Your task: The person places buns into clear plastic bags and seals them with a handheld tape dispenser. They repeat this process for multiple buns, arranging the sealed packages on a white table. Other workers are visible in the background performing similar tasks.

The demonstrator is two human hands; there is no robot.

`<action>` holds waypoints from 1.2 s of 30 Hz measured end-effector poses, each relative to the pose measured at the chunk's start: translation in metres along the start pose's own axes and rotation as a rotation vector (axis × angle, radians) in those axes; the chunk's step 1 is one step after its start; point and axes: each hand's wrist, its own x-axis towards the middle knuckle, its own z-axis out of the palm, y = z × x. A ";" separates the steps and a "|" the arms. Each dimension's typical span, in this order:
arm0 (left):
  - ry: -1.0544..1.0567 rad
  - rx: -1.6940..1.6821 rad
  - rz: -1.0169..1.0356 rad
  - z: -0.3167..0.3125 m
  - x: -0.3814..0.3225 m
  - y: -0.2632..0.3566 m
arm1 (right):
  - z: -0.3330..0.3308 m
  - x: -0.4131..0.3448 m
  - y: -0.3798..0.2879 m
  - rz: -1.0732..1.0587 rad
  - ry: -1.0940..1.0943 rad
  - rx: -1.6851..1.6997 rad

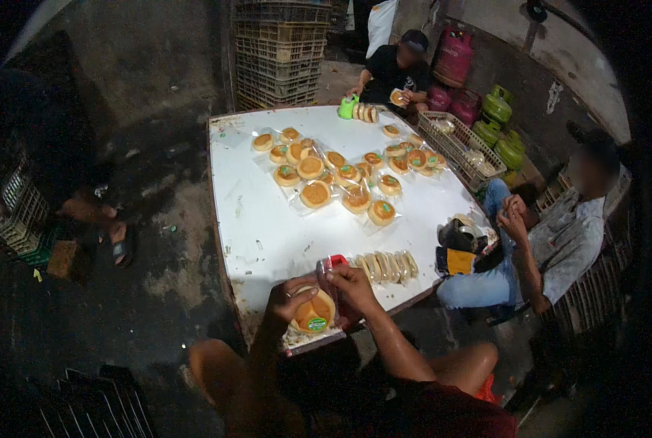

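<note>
In my left hand (290, 301) is a round golden-brown bread (312, 312) in a clear plastic bag, with a green label facing up. My right hand (350, 284) is just right of it, thumb and finger pinched on clear plastic film; whether this is the bag's end or tape is too small to tell. A red tape dispenser (338, 259) stands under and behind my right hand, partly hidden by it. To its right, several bagged breads (386, 267) stand on edge in a row on the white table (260, 230).
Several bagged breads (315, 194) lie scattered mid-table. One person (397, 68) sits at the far side by a green tape dispenser (348, 107); another (561, 235) sits at right. Plastic crates (279, 60), a bread crate (457, 148) and gas cylinders (495, 107) stand around.
</note>
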 end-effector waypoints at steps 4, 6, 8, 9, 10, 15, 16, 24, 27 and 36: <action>0.037 0.084 -0.140 0.011 -0.008 0.004 | 0.006 -0.023 0.005 -0.043 0.213 0.122; 0.041 0.062 -0.190 0.015 -0.013 0.009 | 0.011 -0.029 0.012 -0.107 0.308 0.082; 0.026 -0.044 -0.208 0.021 -0.017 0.015 | 0.014 -0.032 0.018 -0.174 0.280 -0.056; 0.026 -0.037 -0.170 0.025 -0.021 0.018 | 0.016 -0.033 0.020 -0.074 0.285 -0.051; 0.023 -0.039 -0.129 0.029 -0.023 0.021 | 0.016 -0.035 0.020 -0.052 0.234 0.131; 0.050 -0.178 0.108 0.039 -0.030 0.029 | 0.017 -0.044 0.008 0.109 0.063 0.030; 0.025 -0.095 0.120 0.038 -0.030 0.030 | 0.019 -0.047 0.004 -0.020 0.060 0.033; 0.173 0.281 0.100 0.024 -0.024 0.016 | 0.034 -0.057 0.005 -0.091 0.174 0.186; 0.177 -0.212 0.108 0.028 -0.019 0.007 | 0.032 -0.055 0.007 0.042 0.209 0.307; 0.149 0.311 0.200 0.037 -0.009 -0.008 | 0.022 -0.054 0.000 -0.009 0.290 0.205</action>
